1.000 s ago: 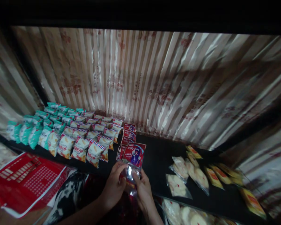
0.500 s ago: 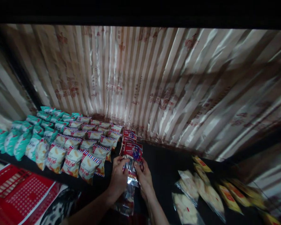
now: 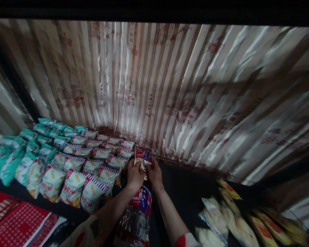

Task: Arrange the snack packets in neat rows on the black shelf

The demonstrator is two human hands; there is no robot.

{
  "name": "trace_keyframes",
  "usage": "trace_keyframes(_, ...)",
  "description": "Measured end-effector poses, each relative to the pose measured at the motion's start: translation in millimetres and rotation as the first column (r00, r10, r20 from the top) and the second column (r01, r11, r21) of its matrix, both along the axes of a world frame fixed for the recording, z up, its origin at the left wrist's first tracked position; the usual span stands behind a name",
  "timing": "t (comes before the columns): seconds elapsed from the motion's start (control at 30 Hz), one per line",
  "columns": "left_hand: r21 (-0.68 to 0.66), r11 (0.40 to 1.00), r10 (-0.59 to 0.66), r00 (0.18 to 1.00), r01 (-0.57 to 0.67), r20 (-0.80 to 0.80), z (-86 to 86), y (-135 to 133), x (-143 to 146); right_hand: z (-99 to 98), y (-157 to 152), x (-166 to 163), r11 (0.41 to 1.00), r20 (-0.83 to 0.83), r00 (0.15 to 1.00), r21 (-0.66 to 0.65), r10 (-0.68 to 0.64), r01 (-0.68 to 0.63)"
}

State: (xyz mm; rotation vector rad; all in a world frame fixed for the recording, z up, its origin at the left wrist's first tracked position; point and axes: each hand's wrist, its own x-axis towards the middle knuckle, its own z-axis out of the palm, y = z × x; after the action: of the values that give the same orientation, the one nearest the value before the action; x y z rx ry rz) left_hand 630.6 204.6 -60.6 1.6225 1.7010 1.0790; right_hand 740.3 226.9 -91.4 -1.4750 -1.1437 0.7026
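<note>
On a dark shelf, my left hand (image 3: 134, 175) and my right hand (image 3: 155, 174) grip a red-and-blue snack packet (image 3: 143, 153) from either side. Their fingers cover its lower part. Between my forearms lies a second, larger-looking packet (image 3: 140, 207) with a red-and-blue top and a clear, dark-filled front. Just left of my left hand, several white chip bags (image 3: 92, 192) with striped red-and-blue top edges stand in rows. Whether other packets lie behind the held one is hidden.
Teal snack bags (image 3: 9, 164) fill the far left. To the right lie clear bags of pale food (image 3: 215, 214) and yellow packets (image 3: 264, 230). A crinkled striped sheet (image 3: 154, 85) hangs behind the shelf. A red patterned item (image 3: 23, 219) is at the lower left.
Both hands have moved farther back on the shelf, around the rear red-and-blue packet. Another such packet now shows in front, between my forearms. The view has shifted slightly.
</note>
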Motion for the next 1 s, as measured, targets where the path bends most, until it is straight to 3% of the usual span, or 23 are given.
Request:
trace_keyframes(0.23,-0.035,0.997,-0.065,0.996,0.063,-0.066,-12.5,15.7,6.9,-9.5,24.6,-0.6,0.993,0.359,0.93,-0.049,-0.082,0.106)
trace_keyframes(0.37,-0.023,0.997,-0.079,0.99,0.077,-0.113,-18.0,20.8,7.6,-9.3,28.1,-4.1,0.992,0.442,0.894,-0.054,-0.077,0.112)
trace_keyframes(0.53,-0.039,0.993,-0.116,0.976,0.111,-0.184,-18.7,25.7,7.8,-3.7,28.8,-7.6,0.984,0.631,0.775,-0.115,-0.034,0.137)
trace_keyframes(0.7,-0.063,0.989,-0.147,0.945,0.134,-0.293,-12.4,31.7,8.6,4.4,34.1,-7.4,0.968,0.707,0.706,-0.198,0.034,0.153)
trace_keyframes(1.0,-0.068,0.987,-0.16,0.908,0.145,-0.387,-17.7,41.1,8.7,11.0,43.3,-7.0,0.94,0.701,0.696,-0.32,0.155,0.114)
